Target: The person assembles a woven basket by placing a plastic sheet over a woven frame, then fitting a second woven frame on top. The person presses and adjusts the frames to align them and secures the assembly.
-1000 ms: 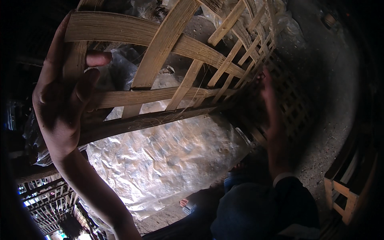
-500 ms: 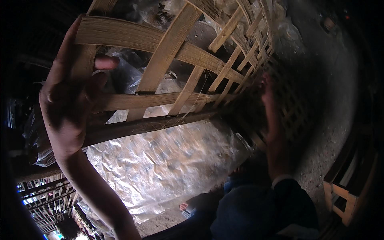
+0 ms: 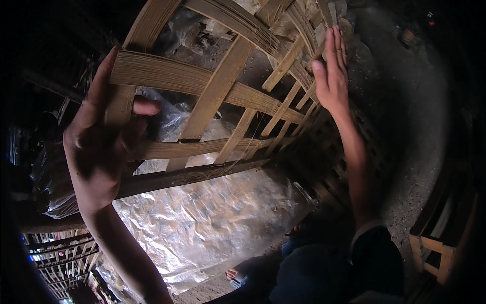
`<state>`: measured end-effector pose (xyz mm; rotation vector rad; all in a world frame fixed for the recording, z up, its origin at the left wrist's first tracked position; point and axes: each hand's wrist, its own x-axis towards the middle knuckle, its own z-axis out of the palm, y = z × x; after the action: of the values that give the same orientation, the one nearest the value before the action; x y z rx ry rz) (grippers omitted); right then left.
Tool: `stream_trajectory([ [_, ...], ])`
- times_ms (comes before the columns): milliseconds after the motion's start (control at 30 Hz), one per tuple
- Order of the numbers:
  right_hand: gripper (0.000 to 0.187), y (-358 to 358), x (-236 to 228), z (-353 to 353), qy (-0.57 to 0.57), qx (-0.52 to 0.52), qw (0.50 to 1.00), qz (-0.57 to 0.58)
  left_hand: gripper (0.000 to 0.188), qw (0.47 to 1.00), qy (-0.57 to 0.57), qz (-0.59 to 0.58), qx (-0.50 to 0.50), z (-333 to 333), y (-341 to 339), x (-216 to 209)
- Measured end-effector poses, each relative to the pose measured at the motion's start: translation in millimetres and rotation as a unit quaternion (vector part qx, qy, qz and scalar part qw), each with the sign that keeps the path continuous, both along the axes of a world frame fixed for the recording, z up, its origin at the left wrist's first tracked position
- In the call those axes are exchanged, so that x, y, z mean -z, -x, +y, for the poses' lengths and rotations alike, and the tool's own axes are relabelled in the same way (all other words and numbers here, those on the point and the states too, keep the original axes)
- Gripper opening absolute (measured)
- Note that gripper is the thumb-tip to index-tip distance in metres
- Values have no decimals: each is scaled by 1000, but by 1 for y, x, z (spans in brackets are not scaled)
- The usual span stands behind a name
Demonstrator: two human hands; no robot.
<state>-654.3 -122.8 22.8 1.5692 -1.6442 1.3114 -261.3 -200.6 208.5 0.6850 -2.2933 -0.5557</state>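
Observation:
A large woven bamboo basket (image 3: 162, 72) with wide gaps between its flat strips tilts before me in the upper middle. My left hand (image 3: 93, 157) is closed around strips at its left edge, one finger stretched up along the outside and another poking through a gap. At the right end, where the strips are closer together, my right hand (image 3: 332, 81) lies against the weave with fingers straight and thumb apart. Whether its palm presses on the strips is hard to see. The basket's lower right part sinks into shadow.
Crumpled clear plastic sheeting (image 3: 192, 218) spreads beneath the basket, with more plastic (image 3: 190, 33) beyond it. A wooden stool-like frame (image 3: 433, 253) stands at the lower right on gritty ground (image 3: 405, 202). Slatted lattice (image 3: 61, 258) is at the lower left. My foot (image 3: 232, 274) is near the sheet.
My right hand has risen from the dark lower right side to the basket's upper right strips. The basket's left side and my left hand sit slightly lower and farther right in view.

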Motion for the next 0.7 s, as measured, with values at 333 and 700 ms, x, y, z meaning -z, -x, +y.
stream_trajectory([
  [333, 69, 76, 159, 41, -194, 240, 917, -253, 76, 997, -4, 51, 59, -1, 12, 5],
  [700, 49, 63, -7, -17, -24, -39, 950, -309, 70, 998, 30, 30, 52, 7, 12, -4],
])
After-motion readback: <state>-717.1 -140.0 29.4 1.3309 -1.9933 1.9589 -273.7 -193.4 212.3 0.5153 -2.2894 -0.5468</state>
